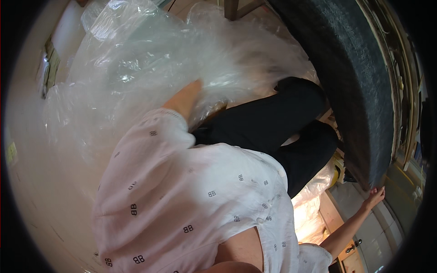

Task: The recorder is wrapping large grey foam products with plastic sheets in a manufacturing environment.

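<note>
At the centre, my left hand [193, 88] reaches into a large heap of clear plastic film [136, 68]. The film covers or blurs its fingers, so whether they grip it cannot be seen. Far out on the right, my right hand [377, 195] is closed at the lower corner of a long dark cloth [355, 82]. That cloth hangs along the edge of a table-like structure beside my legs. My legs, in black trousers, lie between the film and the cloth.
More clear film [312, 214], brightly lit, lies beneath my right side. A wooden leg [232, 9] stands at the top. A wooden cabinet [353, 261] with a dark knob is at the lower right. Folded papers [51, 63] lie at the far left.
</note>
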A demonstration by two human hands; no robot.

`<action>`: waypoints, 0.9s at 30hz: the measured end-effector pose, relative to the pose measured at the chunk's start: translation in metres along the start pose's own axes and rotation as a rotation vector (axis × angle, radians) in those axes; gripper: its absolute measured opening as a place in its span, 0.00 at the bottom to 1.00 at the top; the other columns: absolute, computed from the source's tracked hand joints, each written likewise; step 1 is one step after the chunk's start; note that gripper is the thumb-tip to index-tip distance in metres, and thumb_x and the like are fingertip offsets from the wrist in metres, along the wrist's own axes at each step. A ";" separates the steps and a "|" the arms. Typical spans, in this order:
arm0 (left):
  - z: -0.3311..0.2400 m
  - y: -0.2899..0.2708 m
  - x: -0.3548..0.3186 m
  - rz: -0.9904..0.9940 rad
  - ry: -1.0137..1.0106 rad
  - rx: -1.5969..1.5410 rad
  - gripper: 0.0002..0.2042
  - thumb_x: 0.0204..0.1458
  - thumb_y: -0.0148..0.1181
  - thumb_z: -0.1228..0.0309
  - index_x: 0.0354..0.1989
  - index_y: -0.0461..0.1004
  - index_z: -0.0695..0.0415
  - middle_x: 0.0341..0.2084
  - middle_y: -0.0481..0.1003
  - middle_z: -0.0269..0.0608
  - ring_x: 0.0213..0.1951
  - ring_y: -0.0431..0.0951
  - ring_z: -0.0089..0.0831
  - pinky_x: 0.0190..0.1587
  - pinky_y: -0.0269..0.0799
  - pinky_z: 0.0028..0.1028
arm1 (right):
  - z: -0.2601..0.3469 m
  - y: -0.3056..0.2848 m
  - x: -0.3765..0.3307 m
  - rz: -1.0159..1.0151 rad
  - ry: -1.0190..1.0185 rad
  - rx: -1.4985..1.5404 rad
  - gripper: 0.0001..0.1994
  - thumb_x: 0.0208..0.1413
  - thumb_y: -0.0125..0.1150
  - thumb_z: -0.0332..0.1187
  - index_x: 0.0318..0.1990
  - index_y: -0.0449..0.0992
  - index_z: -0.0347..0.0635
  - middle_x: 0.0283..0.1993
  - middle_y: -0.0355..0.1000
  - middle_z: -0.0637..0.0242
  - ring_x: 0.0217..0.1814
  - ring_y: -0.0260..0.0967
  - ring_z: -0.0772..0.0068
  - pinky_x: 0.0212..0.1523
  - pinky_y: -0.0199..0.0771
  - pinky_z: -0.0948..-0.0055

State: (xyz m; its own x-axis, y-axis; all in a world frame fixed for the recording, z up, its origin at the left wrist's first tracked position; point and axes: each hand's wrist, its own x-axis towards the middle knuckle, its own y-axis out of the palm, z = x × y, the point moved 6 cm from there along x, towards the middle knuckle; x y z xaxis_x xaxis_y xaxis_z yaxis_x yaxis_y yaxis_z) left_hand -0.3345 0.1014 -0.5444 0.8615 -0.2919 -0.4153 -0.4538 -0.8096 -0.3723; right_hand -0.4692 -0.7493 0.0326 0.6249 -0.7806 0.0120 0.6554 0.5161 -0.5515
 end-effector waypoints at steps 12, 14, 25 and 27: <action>-0.159 0.103 -0.122 -0.060 -0.407 0.890 0.21 0.50 0.52 0.54 0.44 0.73 0.58 0.45 0.71 0.49 0.48 0.70 0.38 0.48 0.66 0.38 | -0.030 -0.087 0.043 -0.302 -0.027 -0.153 0.17 0.55 0.54 0.42 0.41 0.70 0.35 0.30 0.68 0.65 0.27 0.66 0.75 0.22 0.64 0.79; -0.256 0.072 -0.135 0.159 -0.273 0.969 0.18 0.50 0.51 0.57 0.40 0.74 0.59 0.44 0.71 0.50 0.47 0.71 0.38 0.47 0.66 0.39 | -0.051 -0.102 0.033 -0.421 -0.016 -0.238 0.19 0.54 0.54 0.42 0.43 0.70 0.32 0.33 0.70 0.61 0.29 0.68 0.73 0.22 0.66 0.76; -0.159 -0.115 -0.174 0.489 -0.354 0.424 0.22 0.49 0.53 0.52 0.41 0.73 0.59 0.44 0.71 0.48 0.46 0.71 0.35 0.48 0.66 0.36 | 0.005 -0.069 0.030 -0.200 -0.274 -0.580 0.27 0.56 0.49 0.50 0.52 0.66 0.32 0.46 0.68 0.56 0.44 0.67 0.65 0.44 0.66 0.70; -0.144 -0.132 -0.163 0.523 -0.381 0.289 0.23 0.49 0.54 0.50 0.42 0.73 0.59 0.45 0.71 0.47 0.46 0.71 0.35 0.48 0.66 0.35 | 0.004 -0.096 0.018 -0.211 -0.286 -0.590 0.27 0.56 0.49 0.50 0.52 0.65 0.33 0.47 0.67 0.56 0.46 0.67 0.66 0.43 0.66 0.71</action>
State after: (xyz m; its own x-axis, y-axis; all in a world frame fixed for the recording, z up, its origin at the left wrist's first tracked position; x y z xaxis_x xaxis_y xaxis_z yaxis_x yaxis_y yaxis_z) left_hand -0.3822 0.1827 -0.3078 0.3983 -0.3648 -0.8416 -0.8742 -0.4289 -0.2278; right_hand -0.5194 -0.8112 0.0895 0.6499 -0.6776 0.3442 0.4857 0.0219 -0.8738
